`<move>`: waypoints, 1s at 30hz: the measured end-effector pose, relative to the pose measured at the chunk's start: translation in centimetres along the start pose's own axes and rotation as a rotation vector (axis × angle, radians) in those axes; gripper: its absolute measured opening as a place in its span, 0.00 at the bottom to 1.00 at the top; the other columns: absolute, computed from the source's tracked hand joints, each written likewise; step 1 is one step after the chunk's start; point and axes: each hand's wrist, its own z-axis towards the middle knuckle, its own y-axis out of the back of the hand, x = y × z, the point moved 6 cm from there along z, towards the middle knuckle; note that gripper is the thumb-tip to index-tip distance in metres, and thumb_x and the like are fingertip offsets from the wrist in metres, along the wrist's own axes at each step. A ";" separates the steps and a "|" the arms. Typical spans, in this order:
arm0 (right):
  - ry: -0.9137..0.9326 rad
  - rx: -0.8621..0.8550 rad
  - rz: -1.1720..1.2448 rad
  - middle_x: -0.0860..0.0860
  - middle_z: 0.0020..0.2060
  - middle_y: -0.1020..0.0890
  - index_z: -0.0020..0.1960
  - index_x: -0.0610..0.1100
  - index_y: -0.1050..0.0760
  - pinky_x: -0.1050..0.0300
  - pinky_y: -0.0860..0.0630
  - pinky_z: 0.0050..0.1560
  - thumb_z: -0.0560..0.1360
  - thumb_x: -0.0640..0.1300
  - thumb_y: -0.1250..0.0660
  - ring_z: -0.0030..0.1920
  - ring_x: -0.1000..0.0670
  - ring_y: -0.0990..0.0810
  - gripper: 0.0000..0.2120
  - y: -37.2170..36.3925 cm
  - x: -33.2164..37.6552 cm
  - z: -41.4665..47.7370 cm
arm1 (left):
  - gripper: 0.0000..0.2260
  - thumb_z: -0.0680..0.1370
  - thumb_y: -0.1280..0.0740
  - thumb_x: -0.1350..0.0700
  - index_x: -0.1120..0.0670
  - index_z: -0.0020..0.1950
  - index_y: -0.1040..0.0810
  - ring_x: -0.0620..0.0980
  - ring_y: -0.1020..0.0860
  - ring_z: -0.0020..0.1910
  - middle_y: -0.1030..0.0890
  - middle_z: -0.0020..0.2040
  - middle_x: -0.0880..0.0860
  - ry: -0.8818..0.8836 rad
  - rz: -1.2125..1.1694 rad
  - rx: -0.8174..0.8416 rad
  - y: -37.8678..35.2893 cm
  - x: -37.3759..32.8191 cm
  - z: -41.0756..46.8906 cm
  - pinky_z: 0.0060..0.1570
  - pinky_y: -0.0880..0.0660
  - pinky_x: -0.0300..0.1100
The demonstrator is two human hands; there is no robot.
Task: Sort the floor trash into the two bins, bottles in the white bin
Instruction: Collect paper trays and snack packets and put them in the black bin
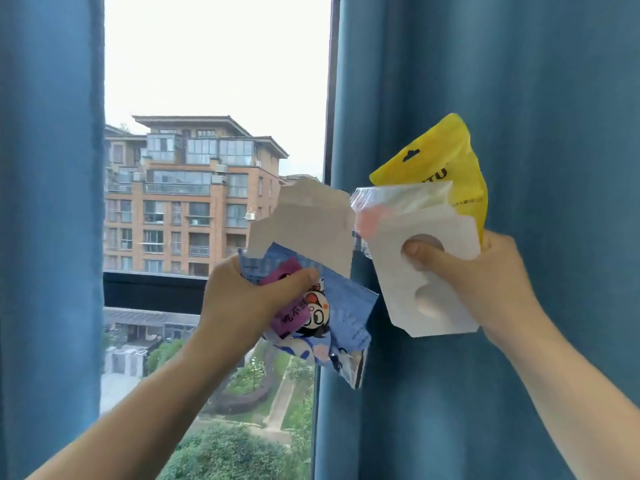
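Observation:
My left hand [242,299] grips a blue cartoon snack wrapper [346,317] together with a torn piece of grey-brown cardboard [311,226] that sticks up behind it. My right hand [485,271] holds a white cardboard insert with round holes [415,289], my thumb poking through one hole, plus a yellow plastic pouch [446,161] and a crinkled clear plastic bag [391,199] behind it. Both hands are raised at chest height, the two bundles almost touching. No bins, bottles or floor are in view.
Blue curtains hang at the left [48,237] and right [519,81]. Between them a window [214,81] shows a brick apartment building and greenery far below. A dark window rail [152,289] crosses behind my left hand.

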 end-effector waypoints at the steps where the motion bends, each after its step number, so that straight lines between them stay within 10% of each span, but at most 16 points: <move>1: 0.000 -0.023 -0.012 0.55 0.30 0.17 0.37 0.45 0.20 0.55 0.23 0.38 0.66 0.45 0.23 0.33 0.52 0.19 0.07 1.7 0.1 0.0 | 0.09 0.64 0.22 0.61 0.55 0.34 0.21 0.42 0.20 0.25 0.19 0.26 0.47 0.004 -0.026 0.044 -1.6 -0.1 -0.2 0.23 0.26 0.33; 14: 0.029 -0.334 -0.311 0.58 0.32 0.17 0.39 0.48 0.21 0.56 0.23 0.37 0.68 0.45 0.24 0.33 0.57 0.19 0.06 24.5 0.5 -1.8 | 0.14 0.67 0.23 0.59 0.67 0.42 0.22 0.55 0.18 0.34 0.18 0.35 0.63 -0.057 -0.245 0.425 -24.2 -1.4 -4.4 0.35 0.19 0.51; 30: -0.092 -0.801 -0.679 0.54 0.40 0.17 0.48 0.50 0.21 0.58 0.26 0.36 0.70 0.48 0.26 0.42 0.52 0.19 0.08 45.7 -0.1 -9.1 | 0.11 0.64 0.21 0.59 0.56 0.38 0.22 0.50 0.17 0.31 0.18 0.33 0.54 0.114 -0.572 0.912 -51.4 -0.7 -14.3 0.28 0.22 0.41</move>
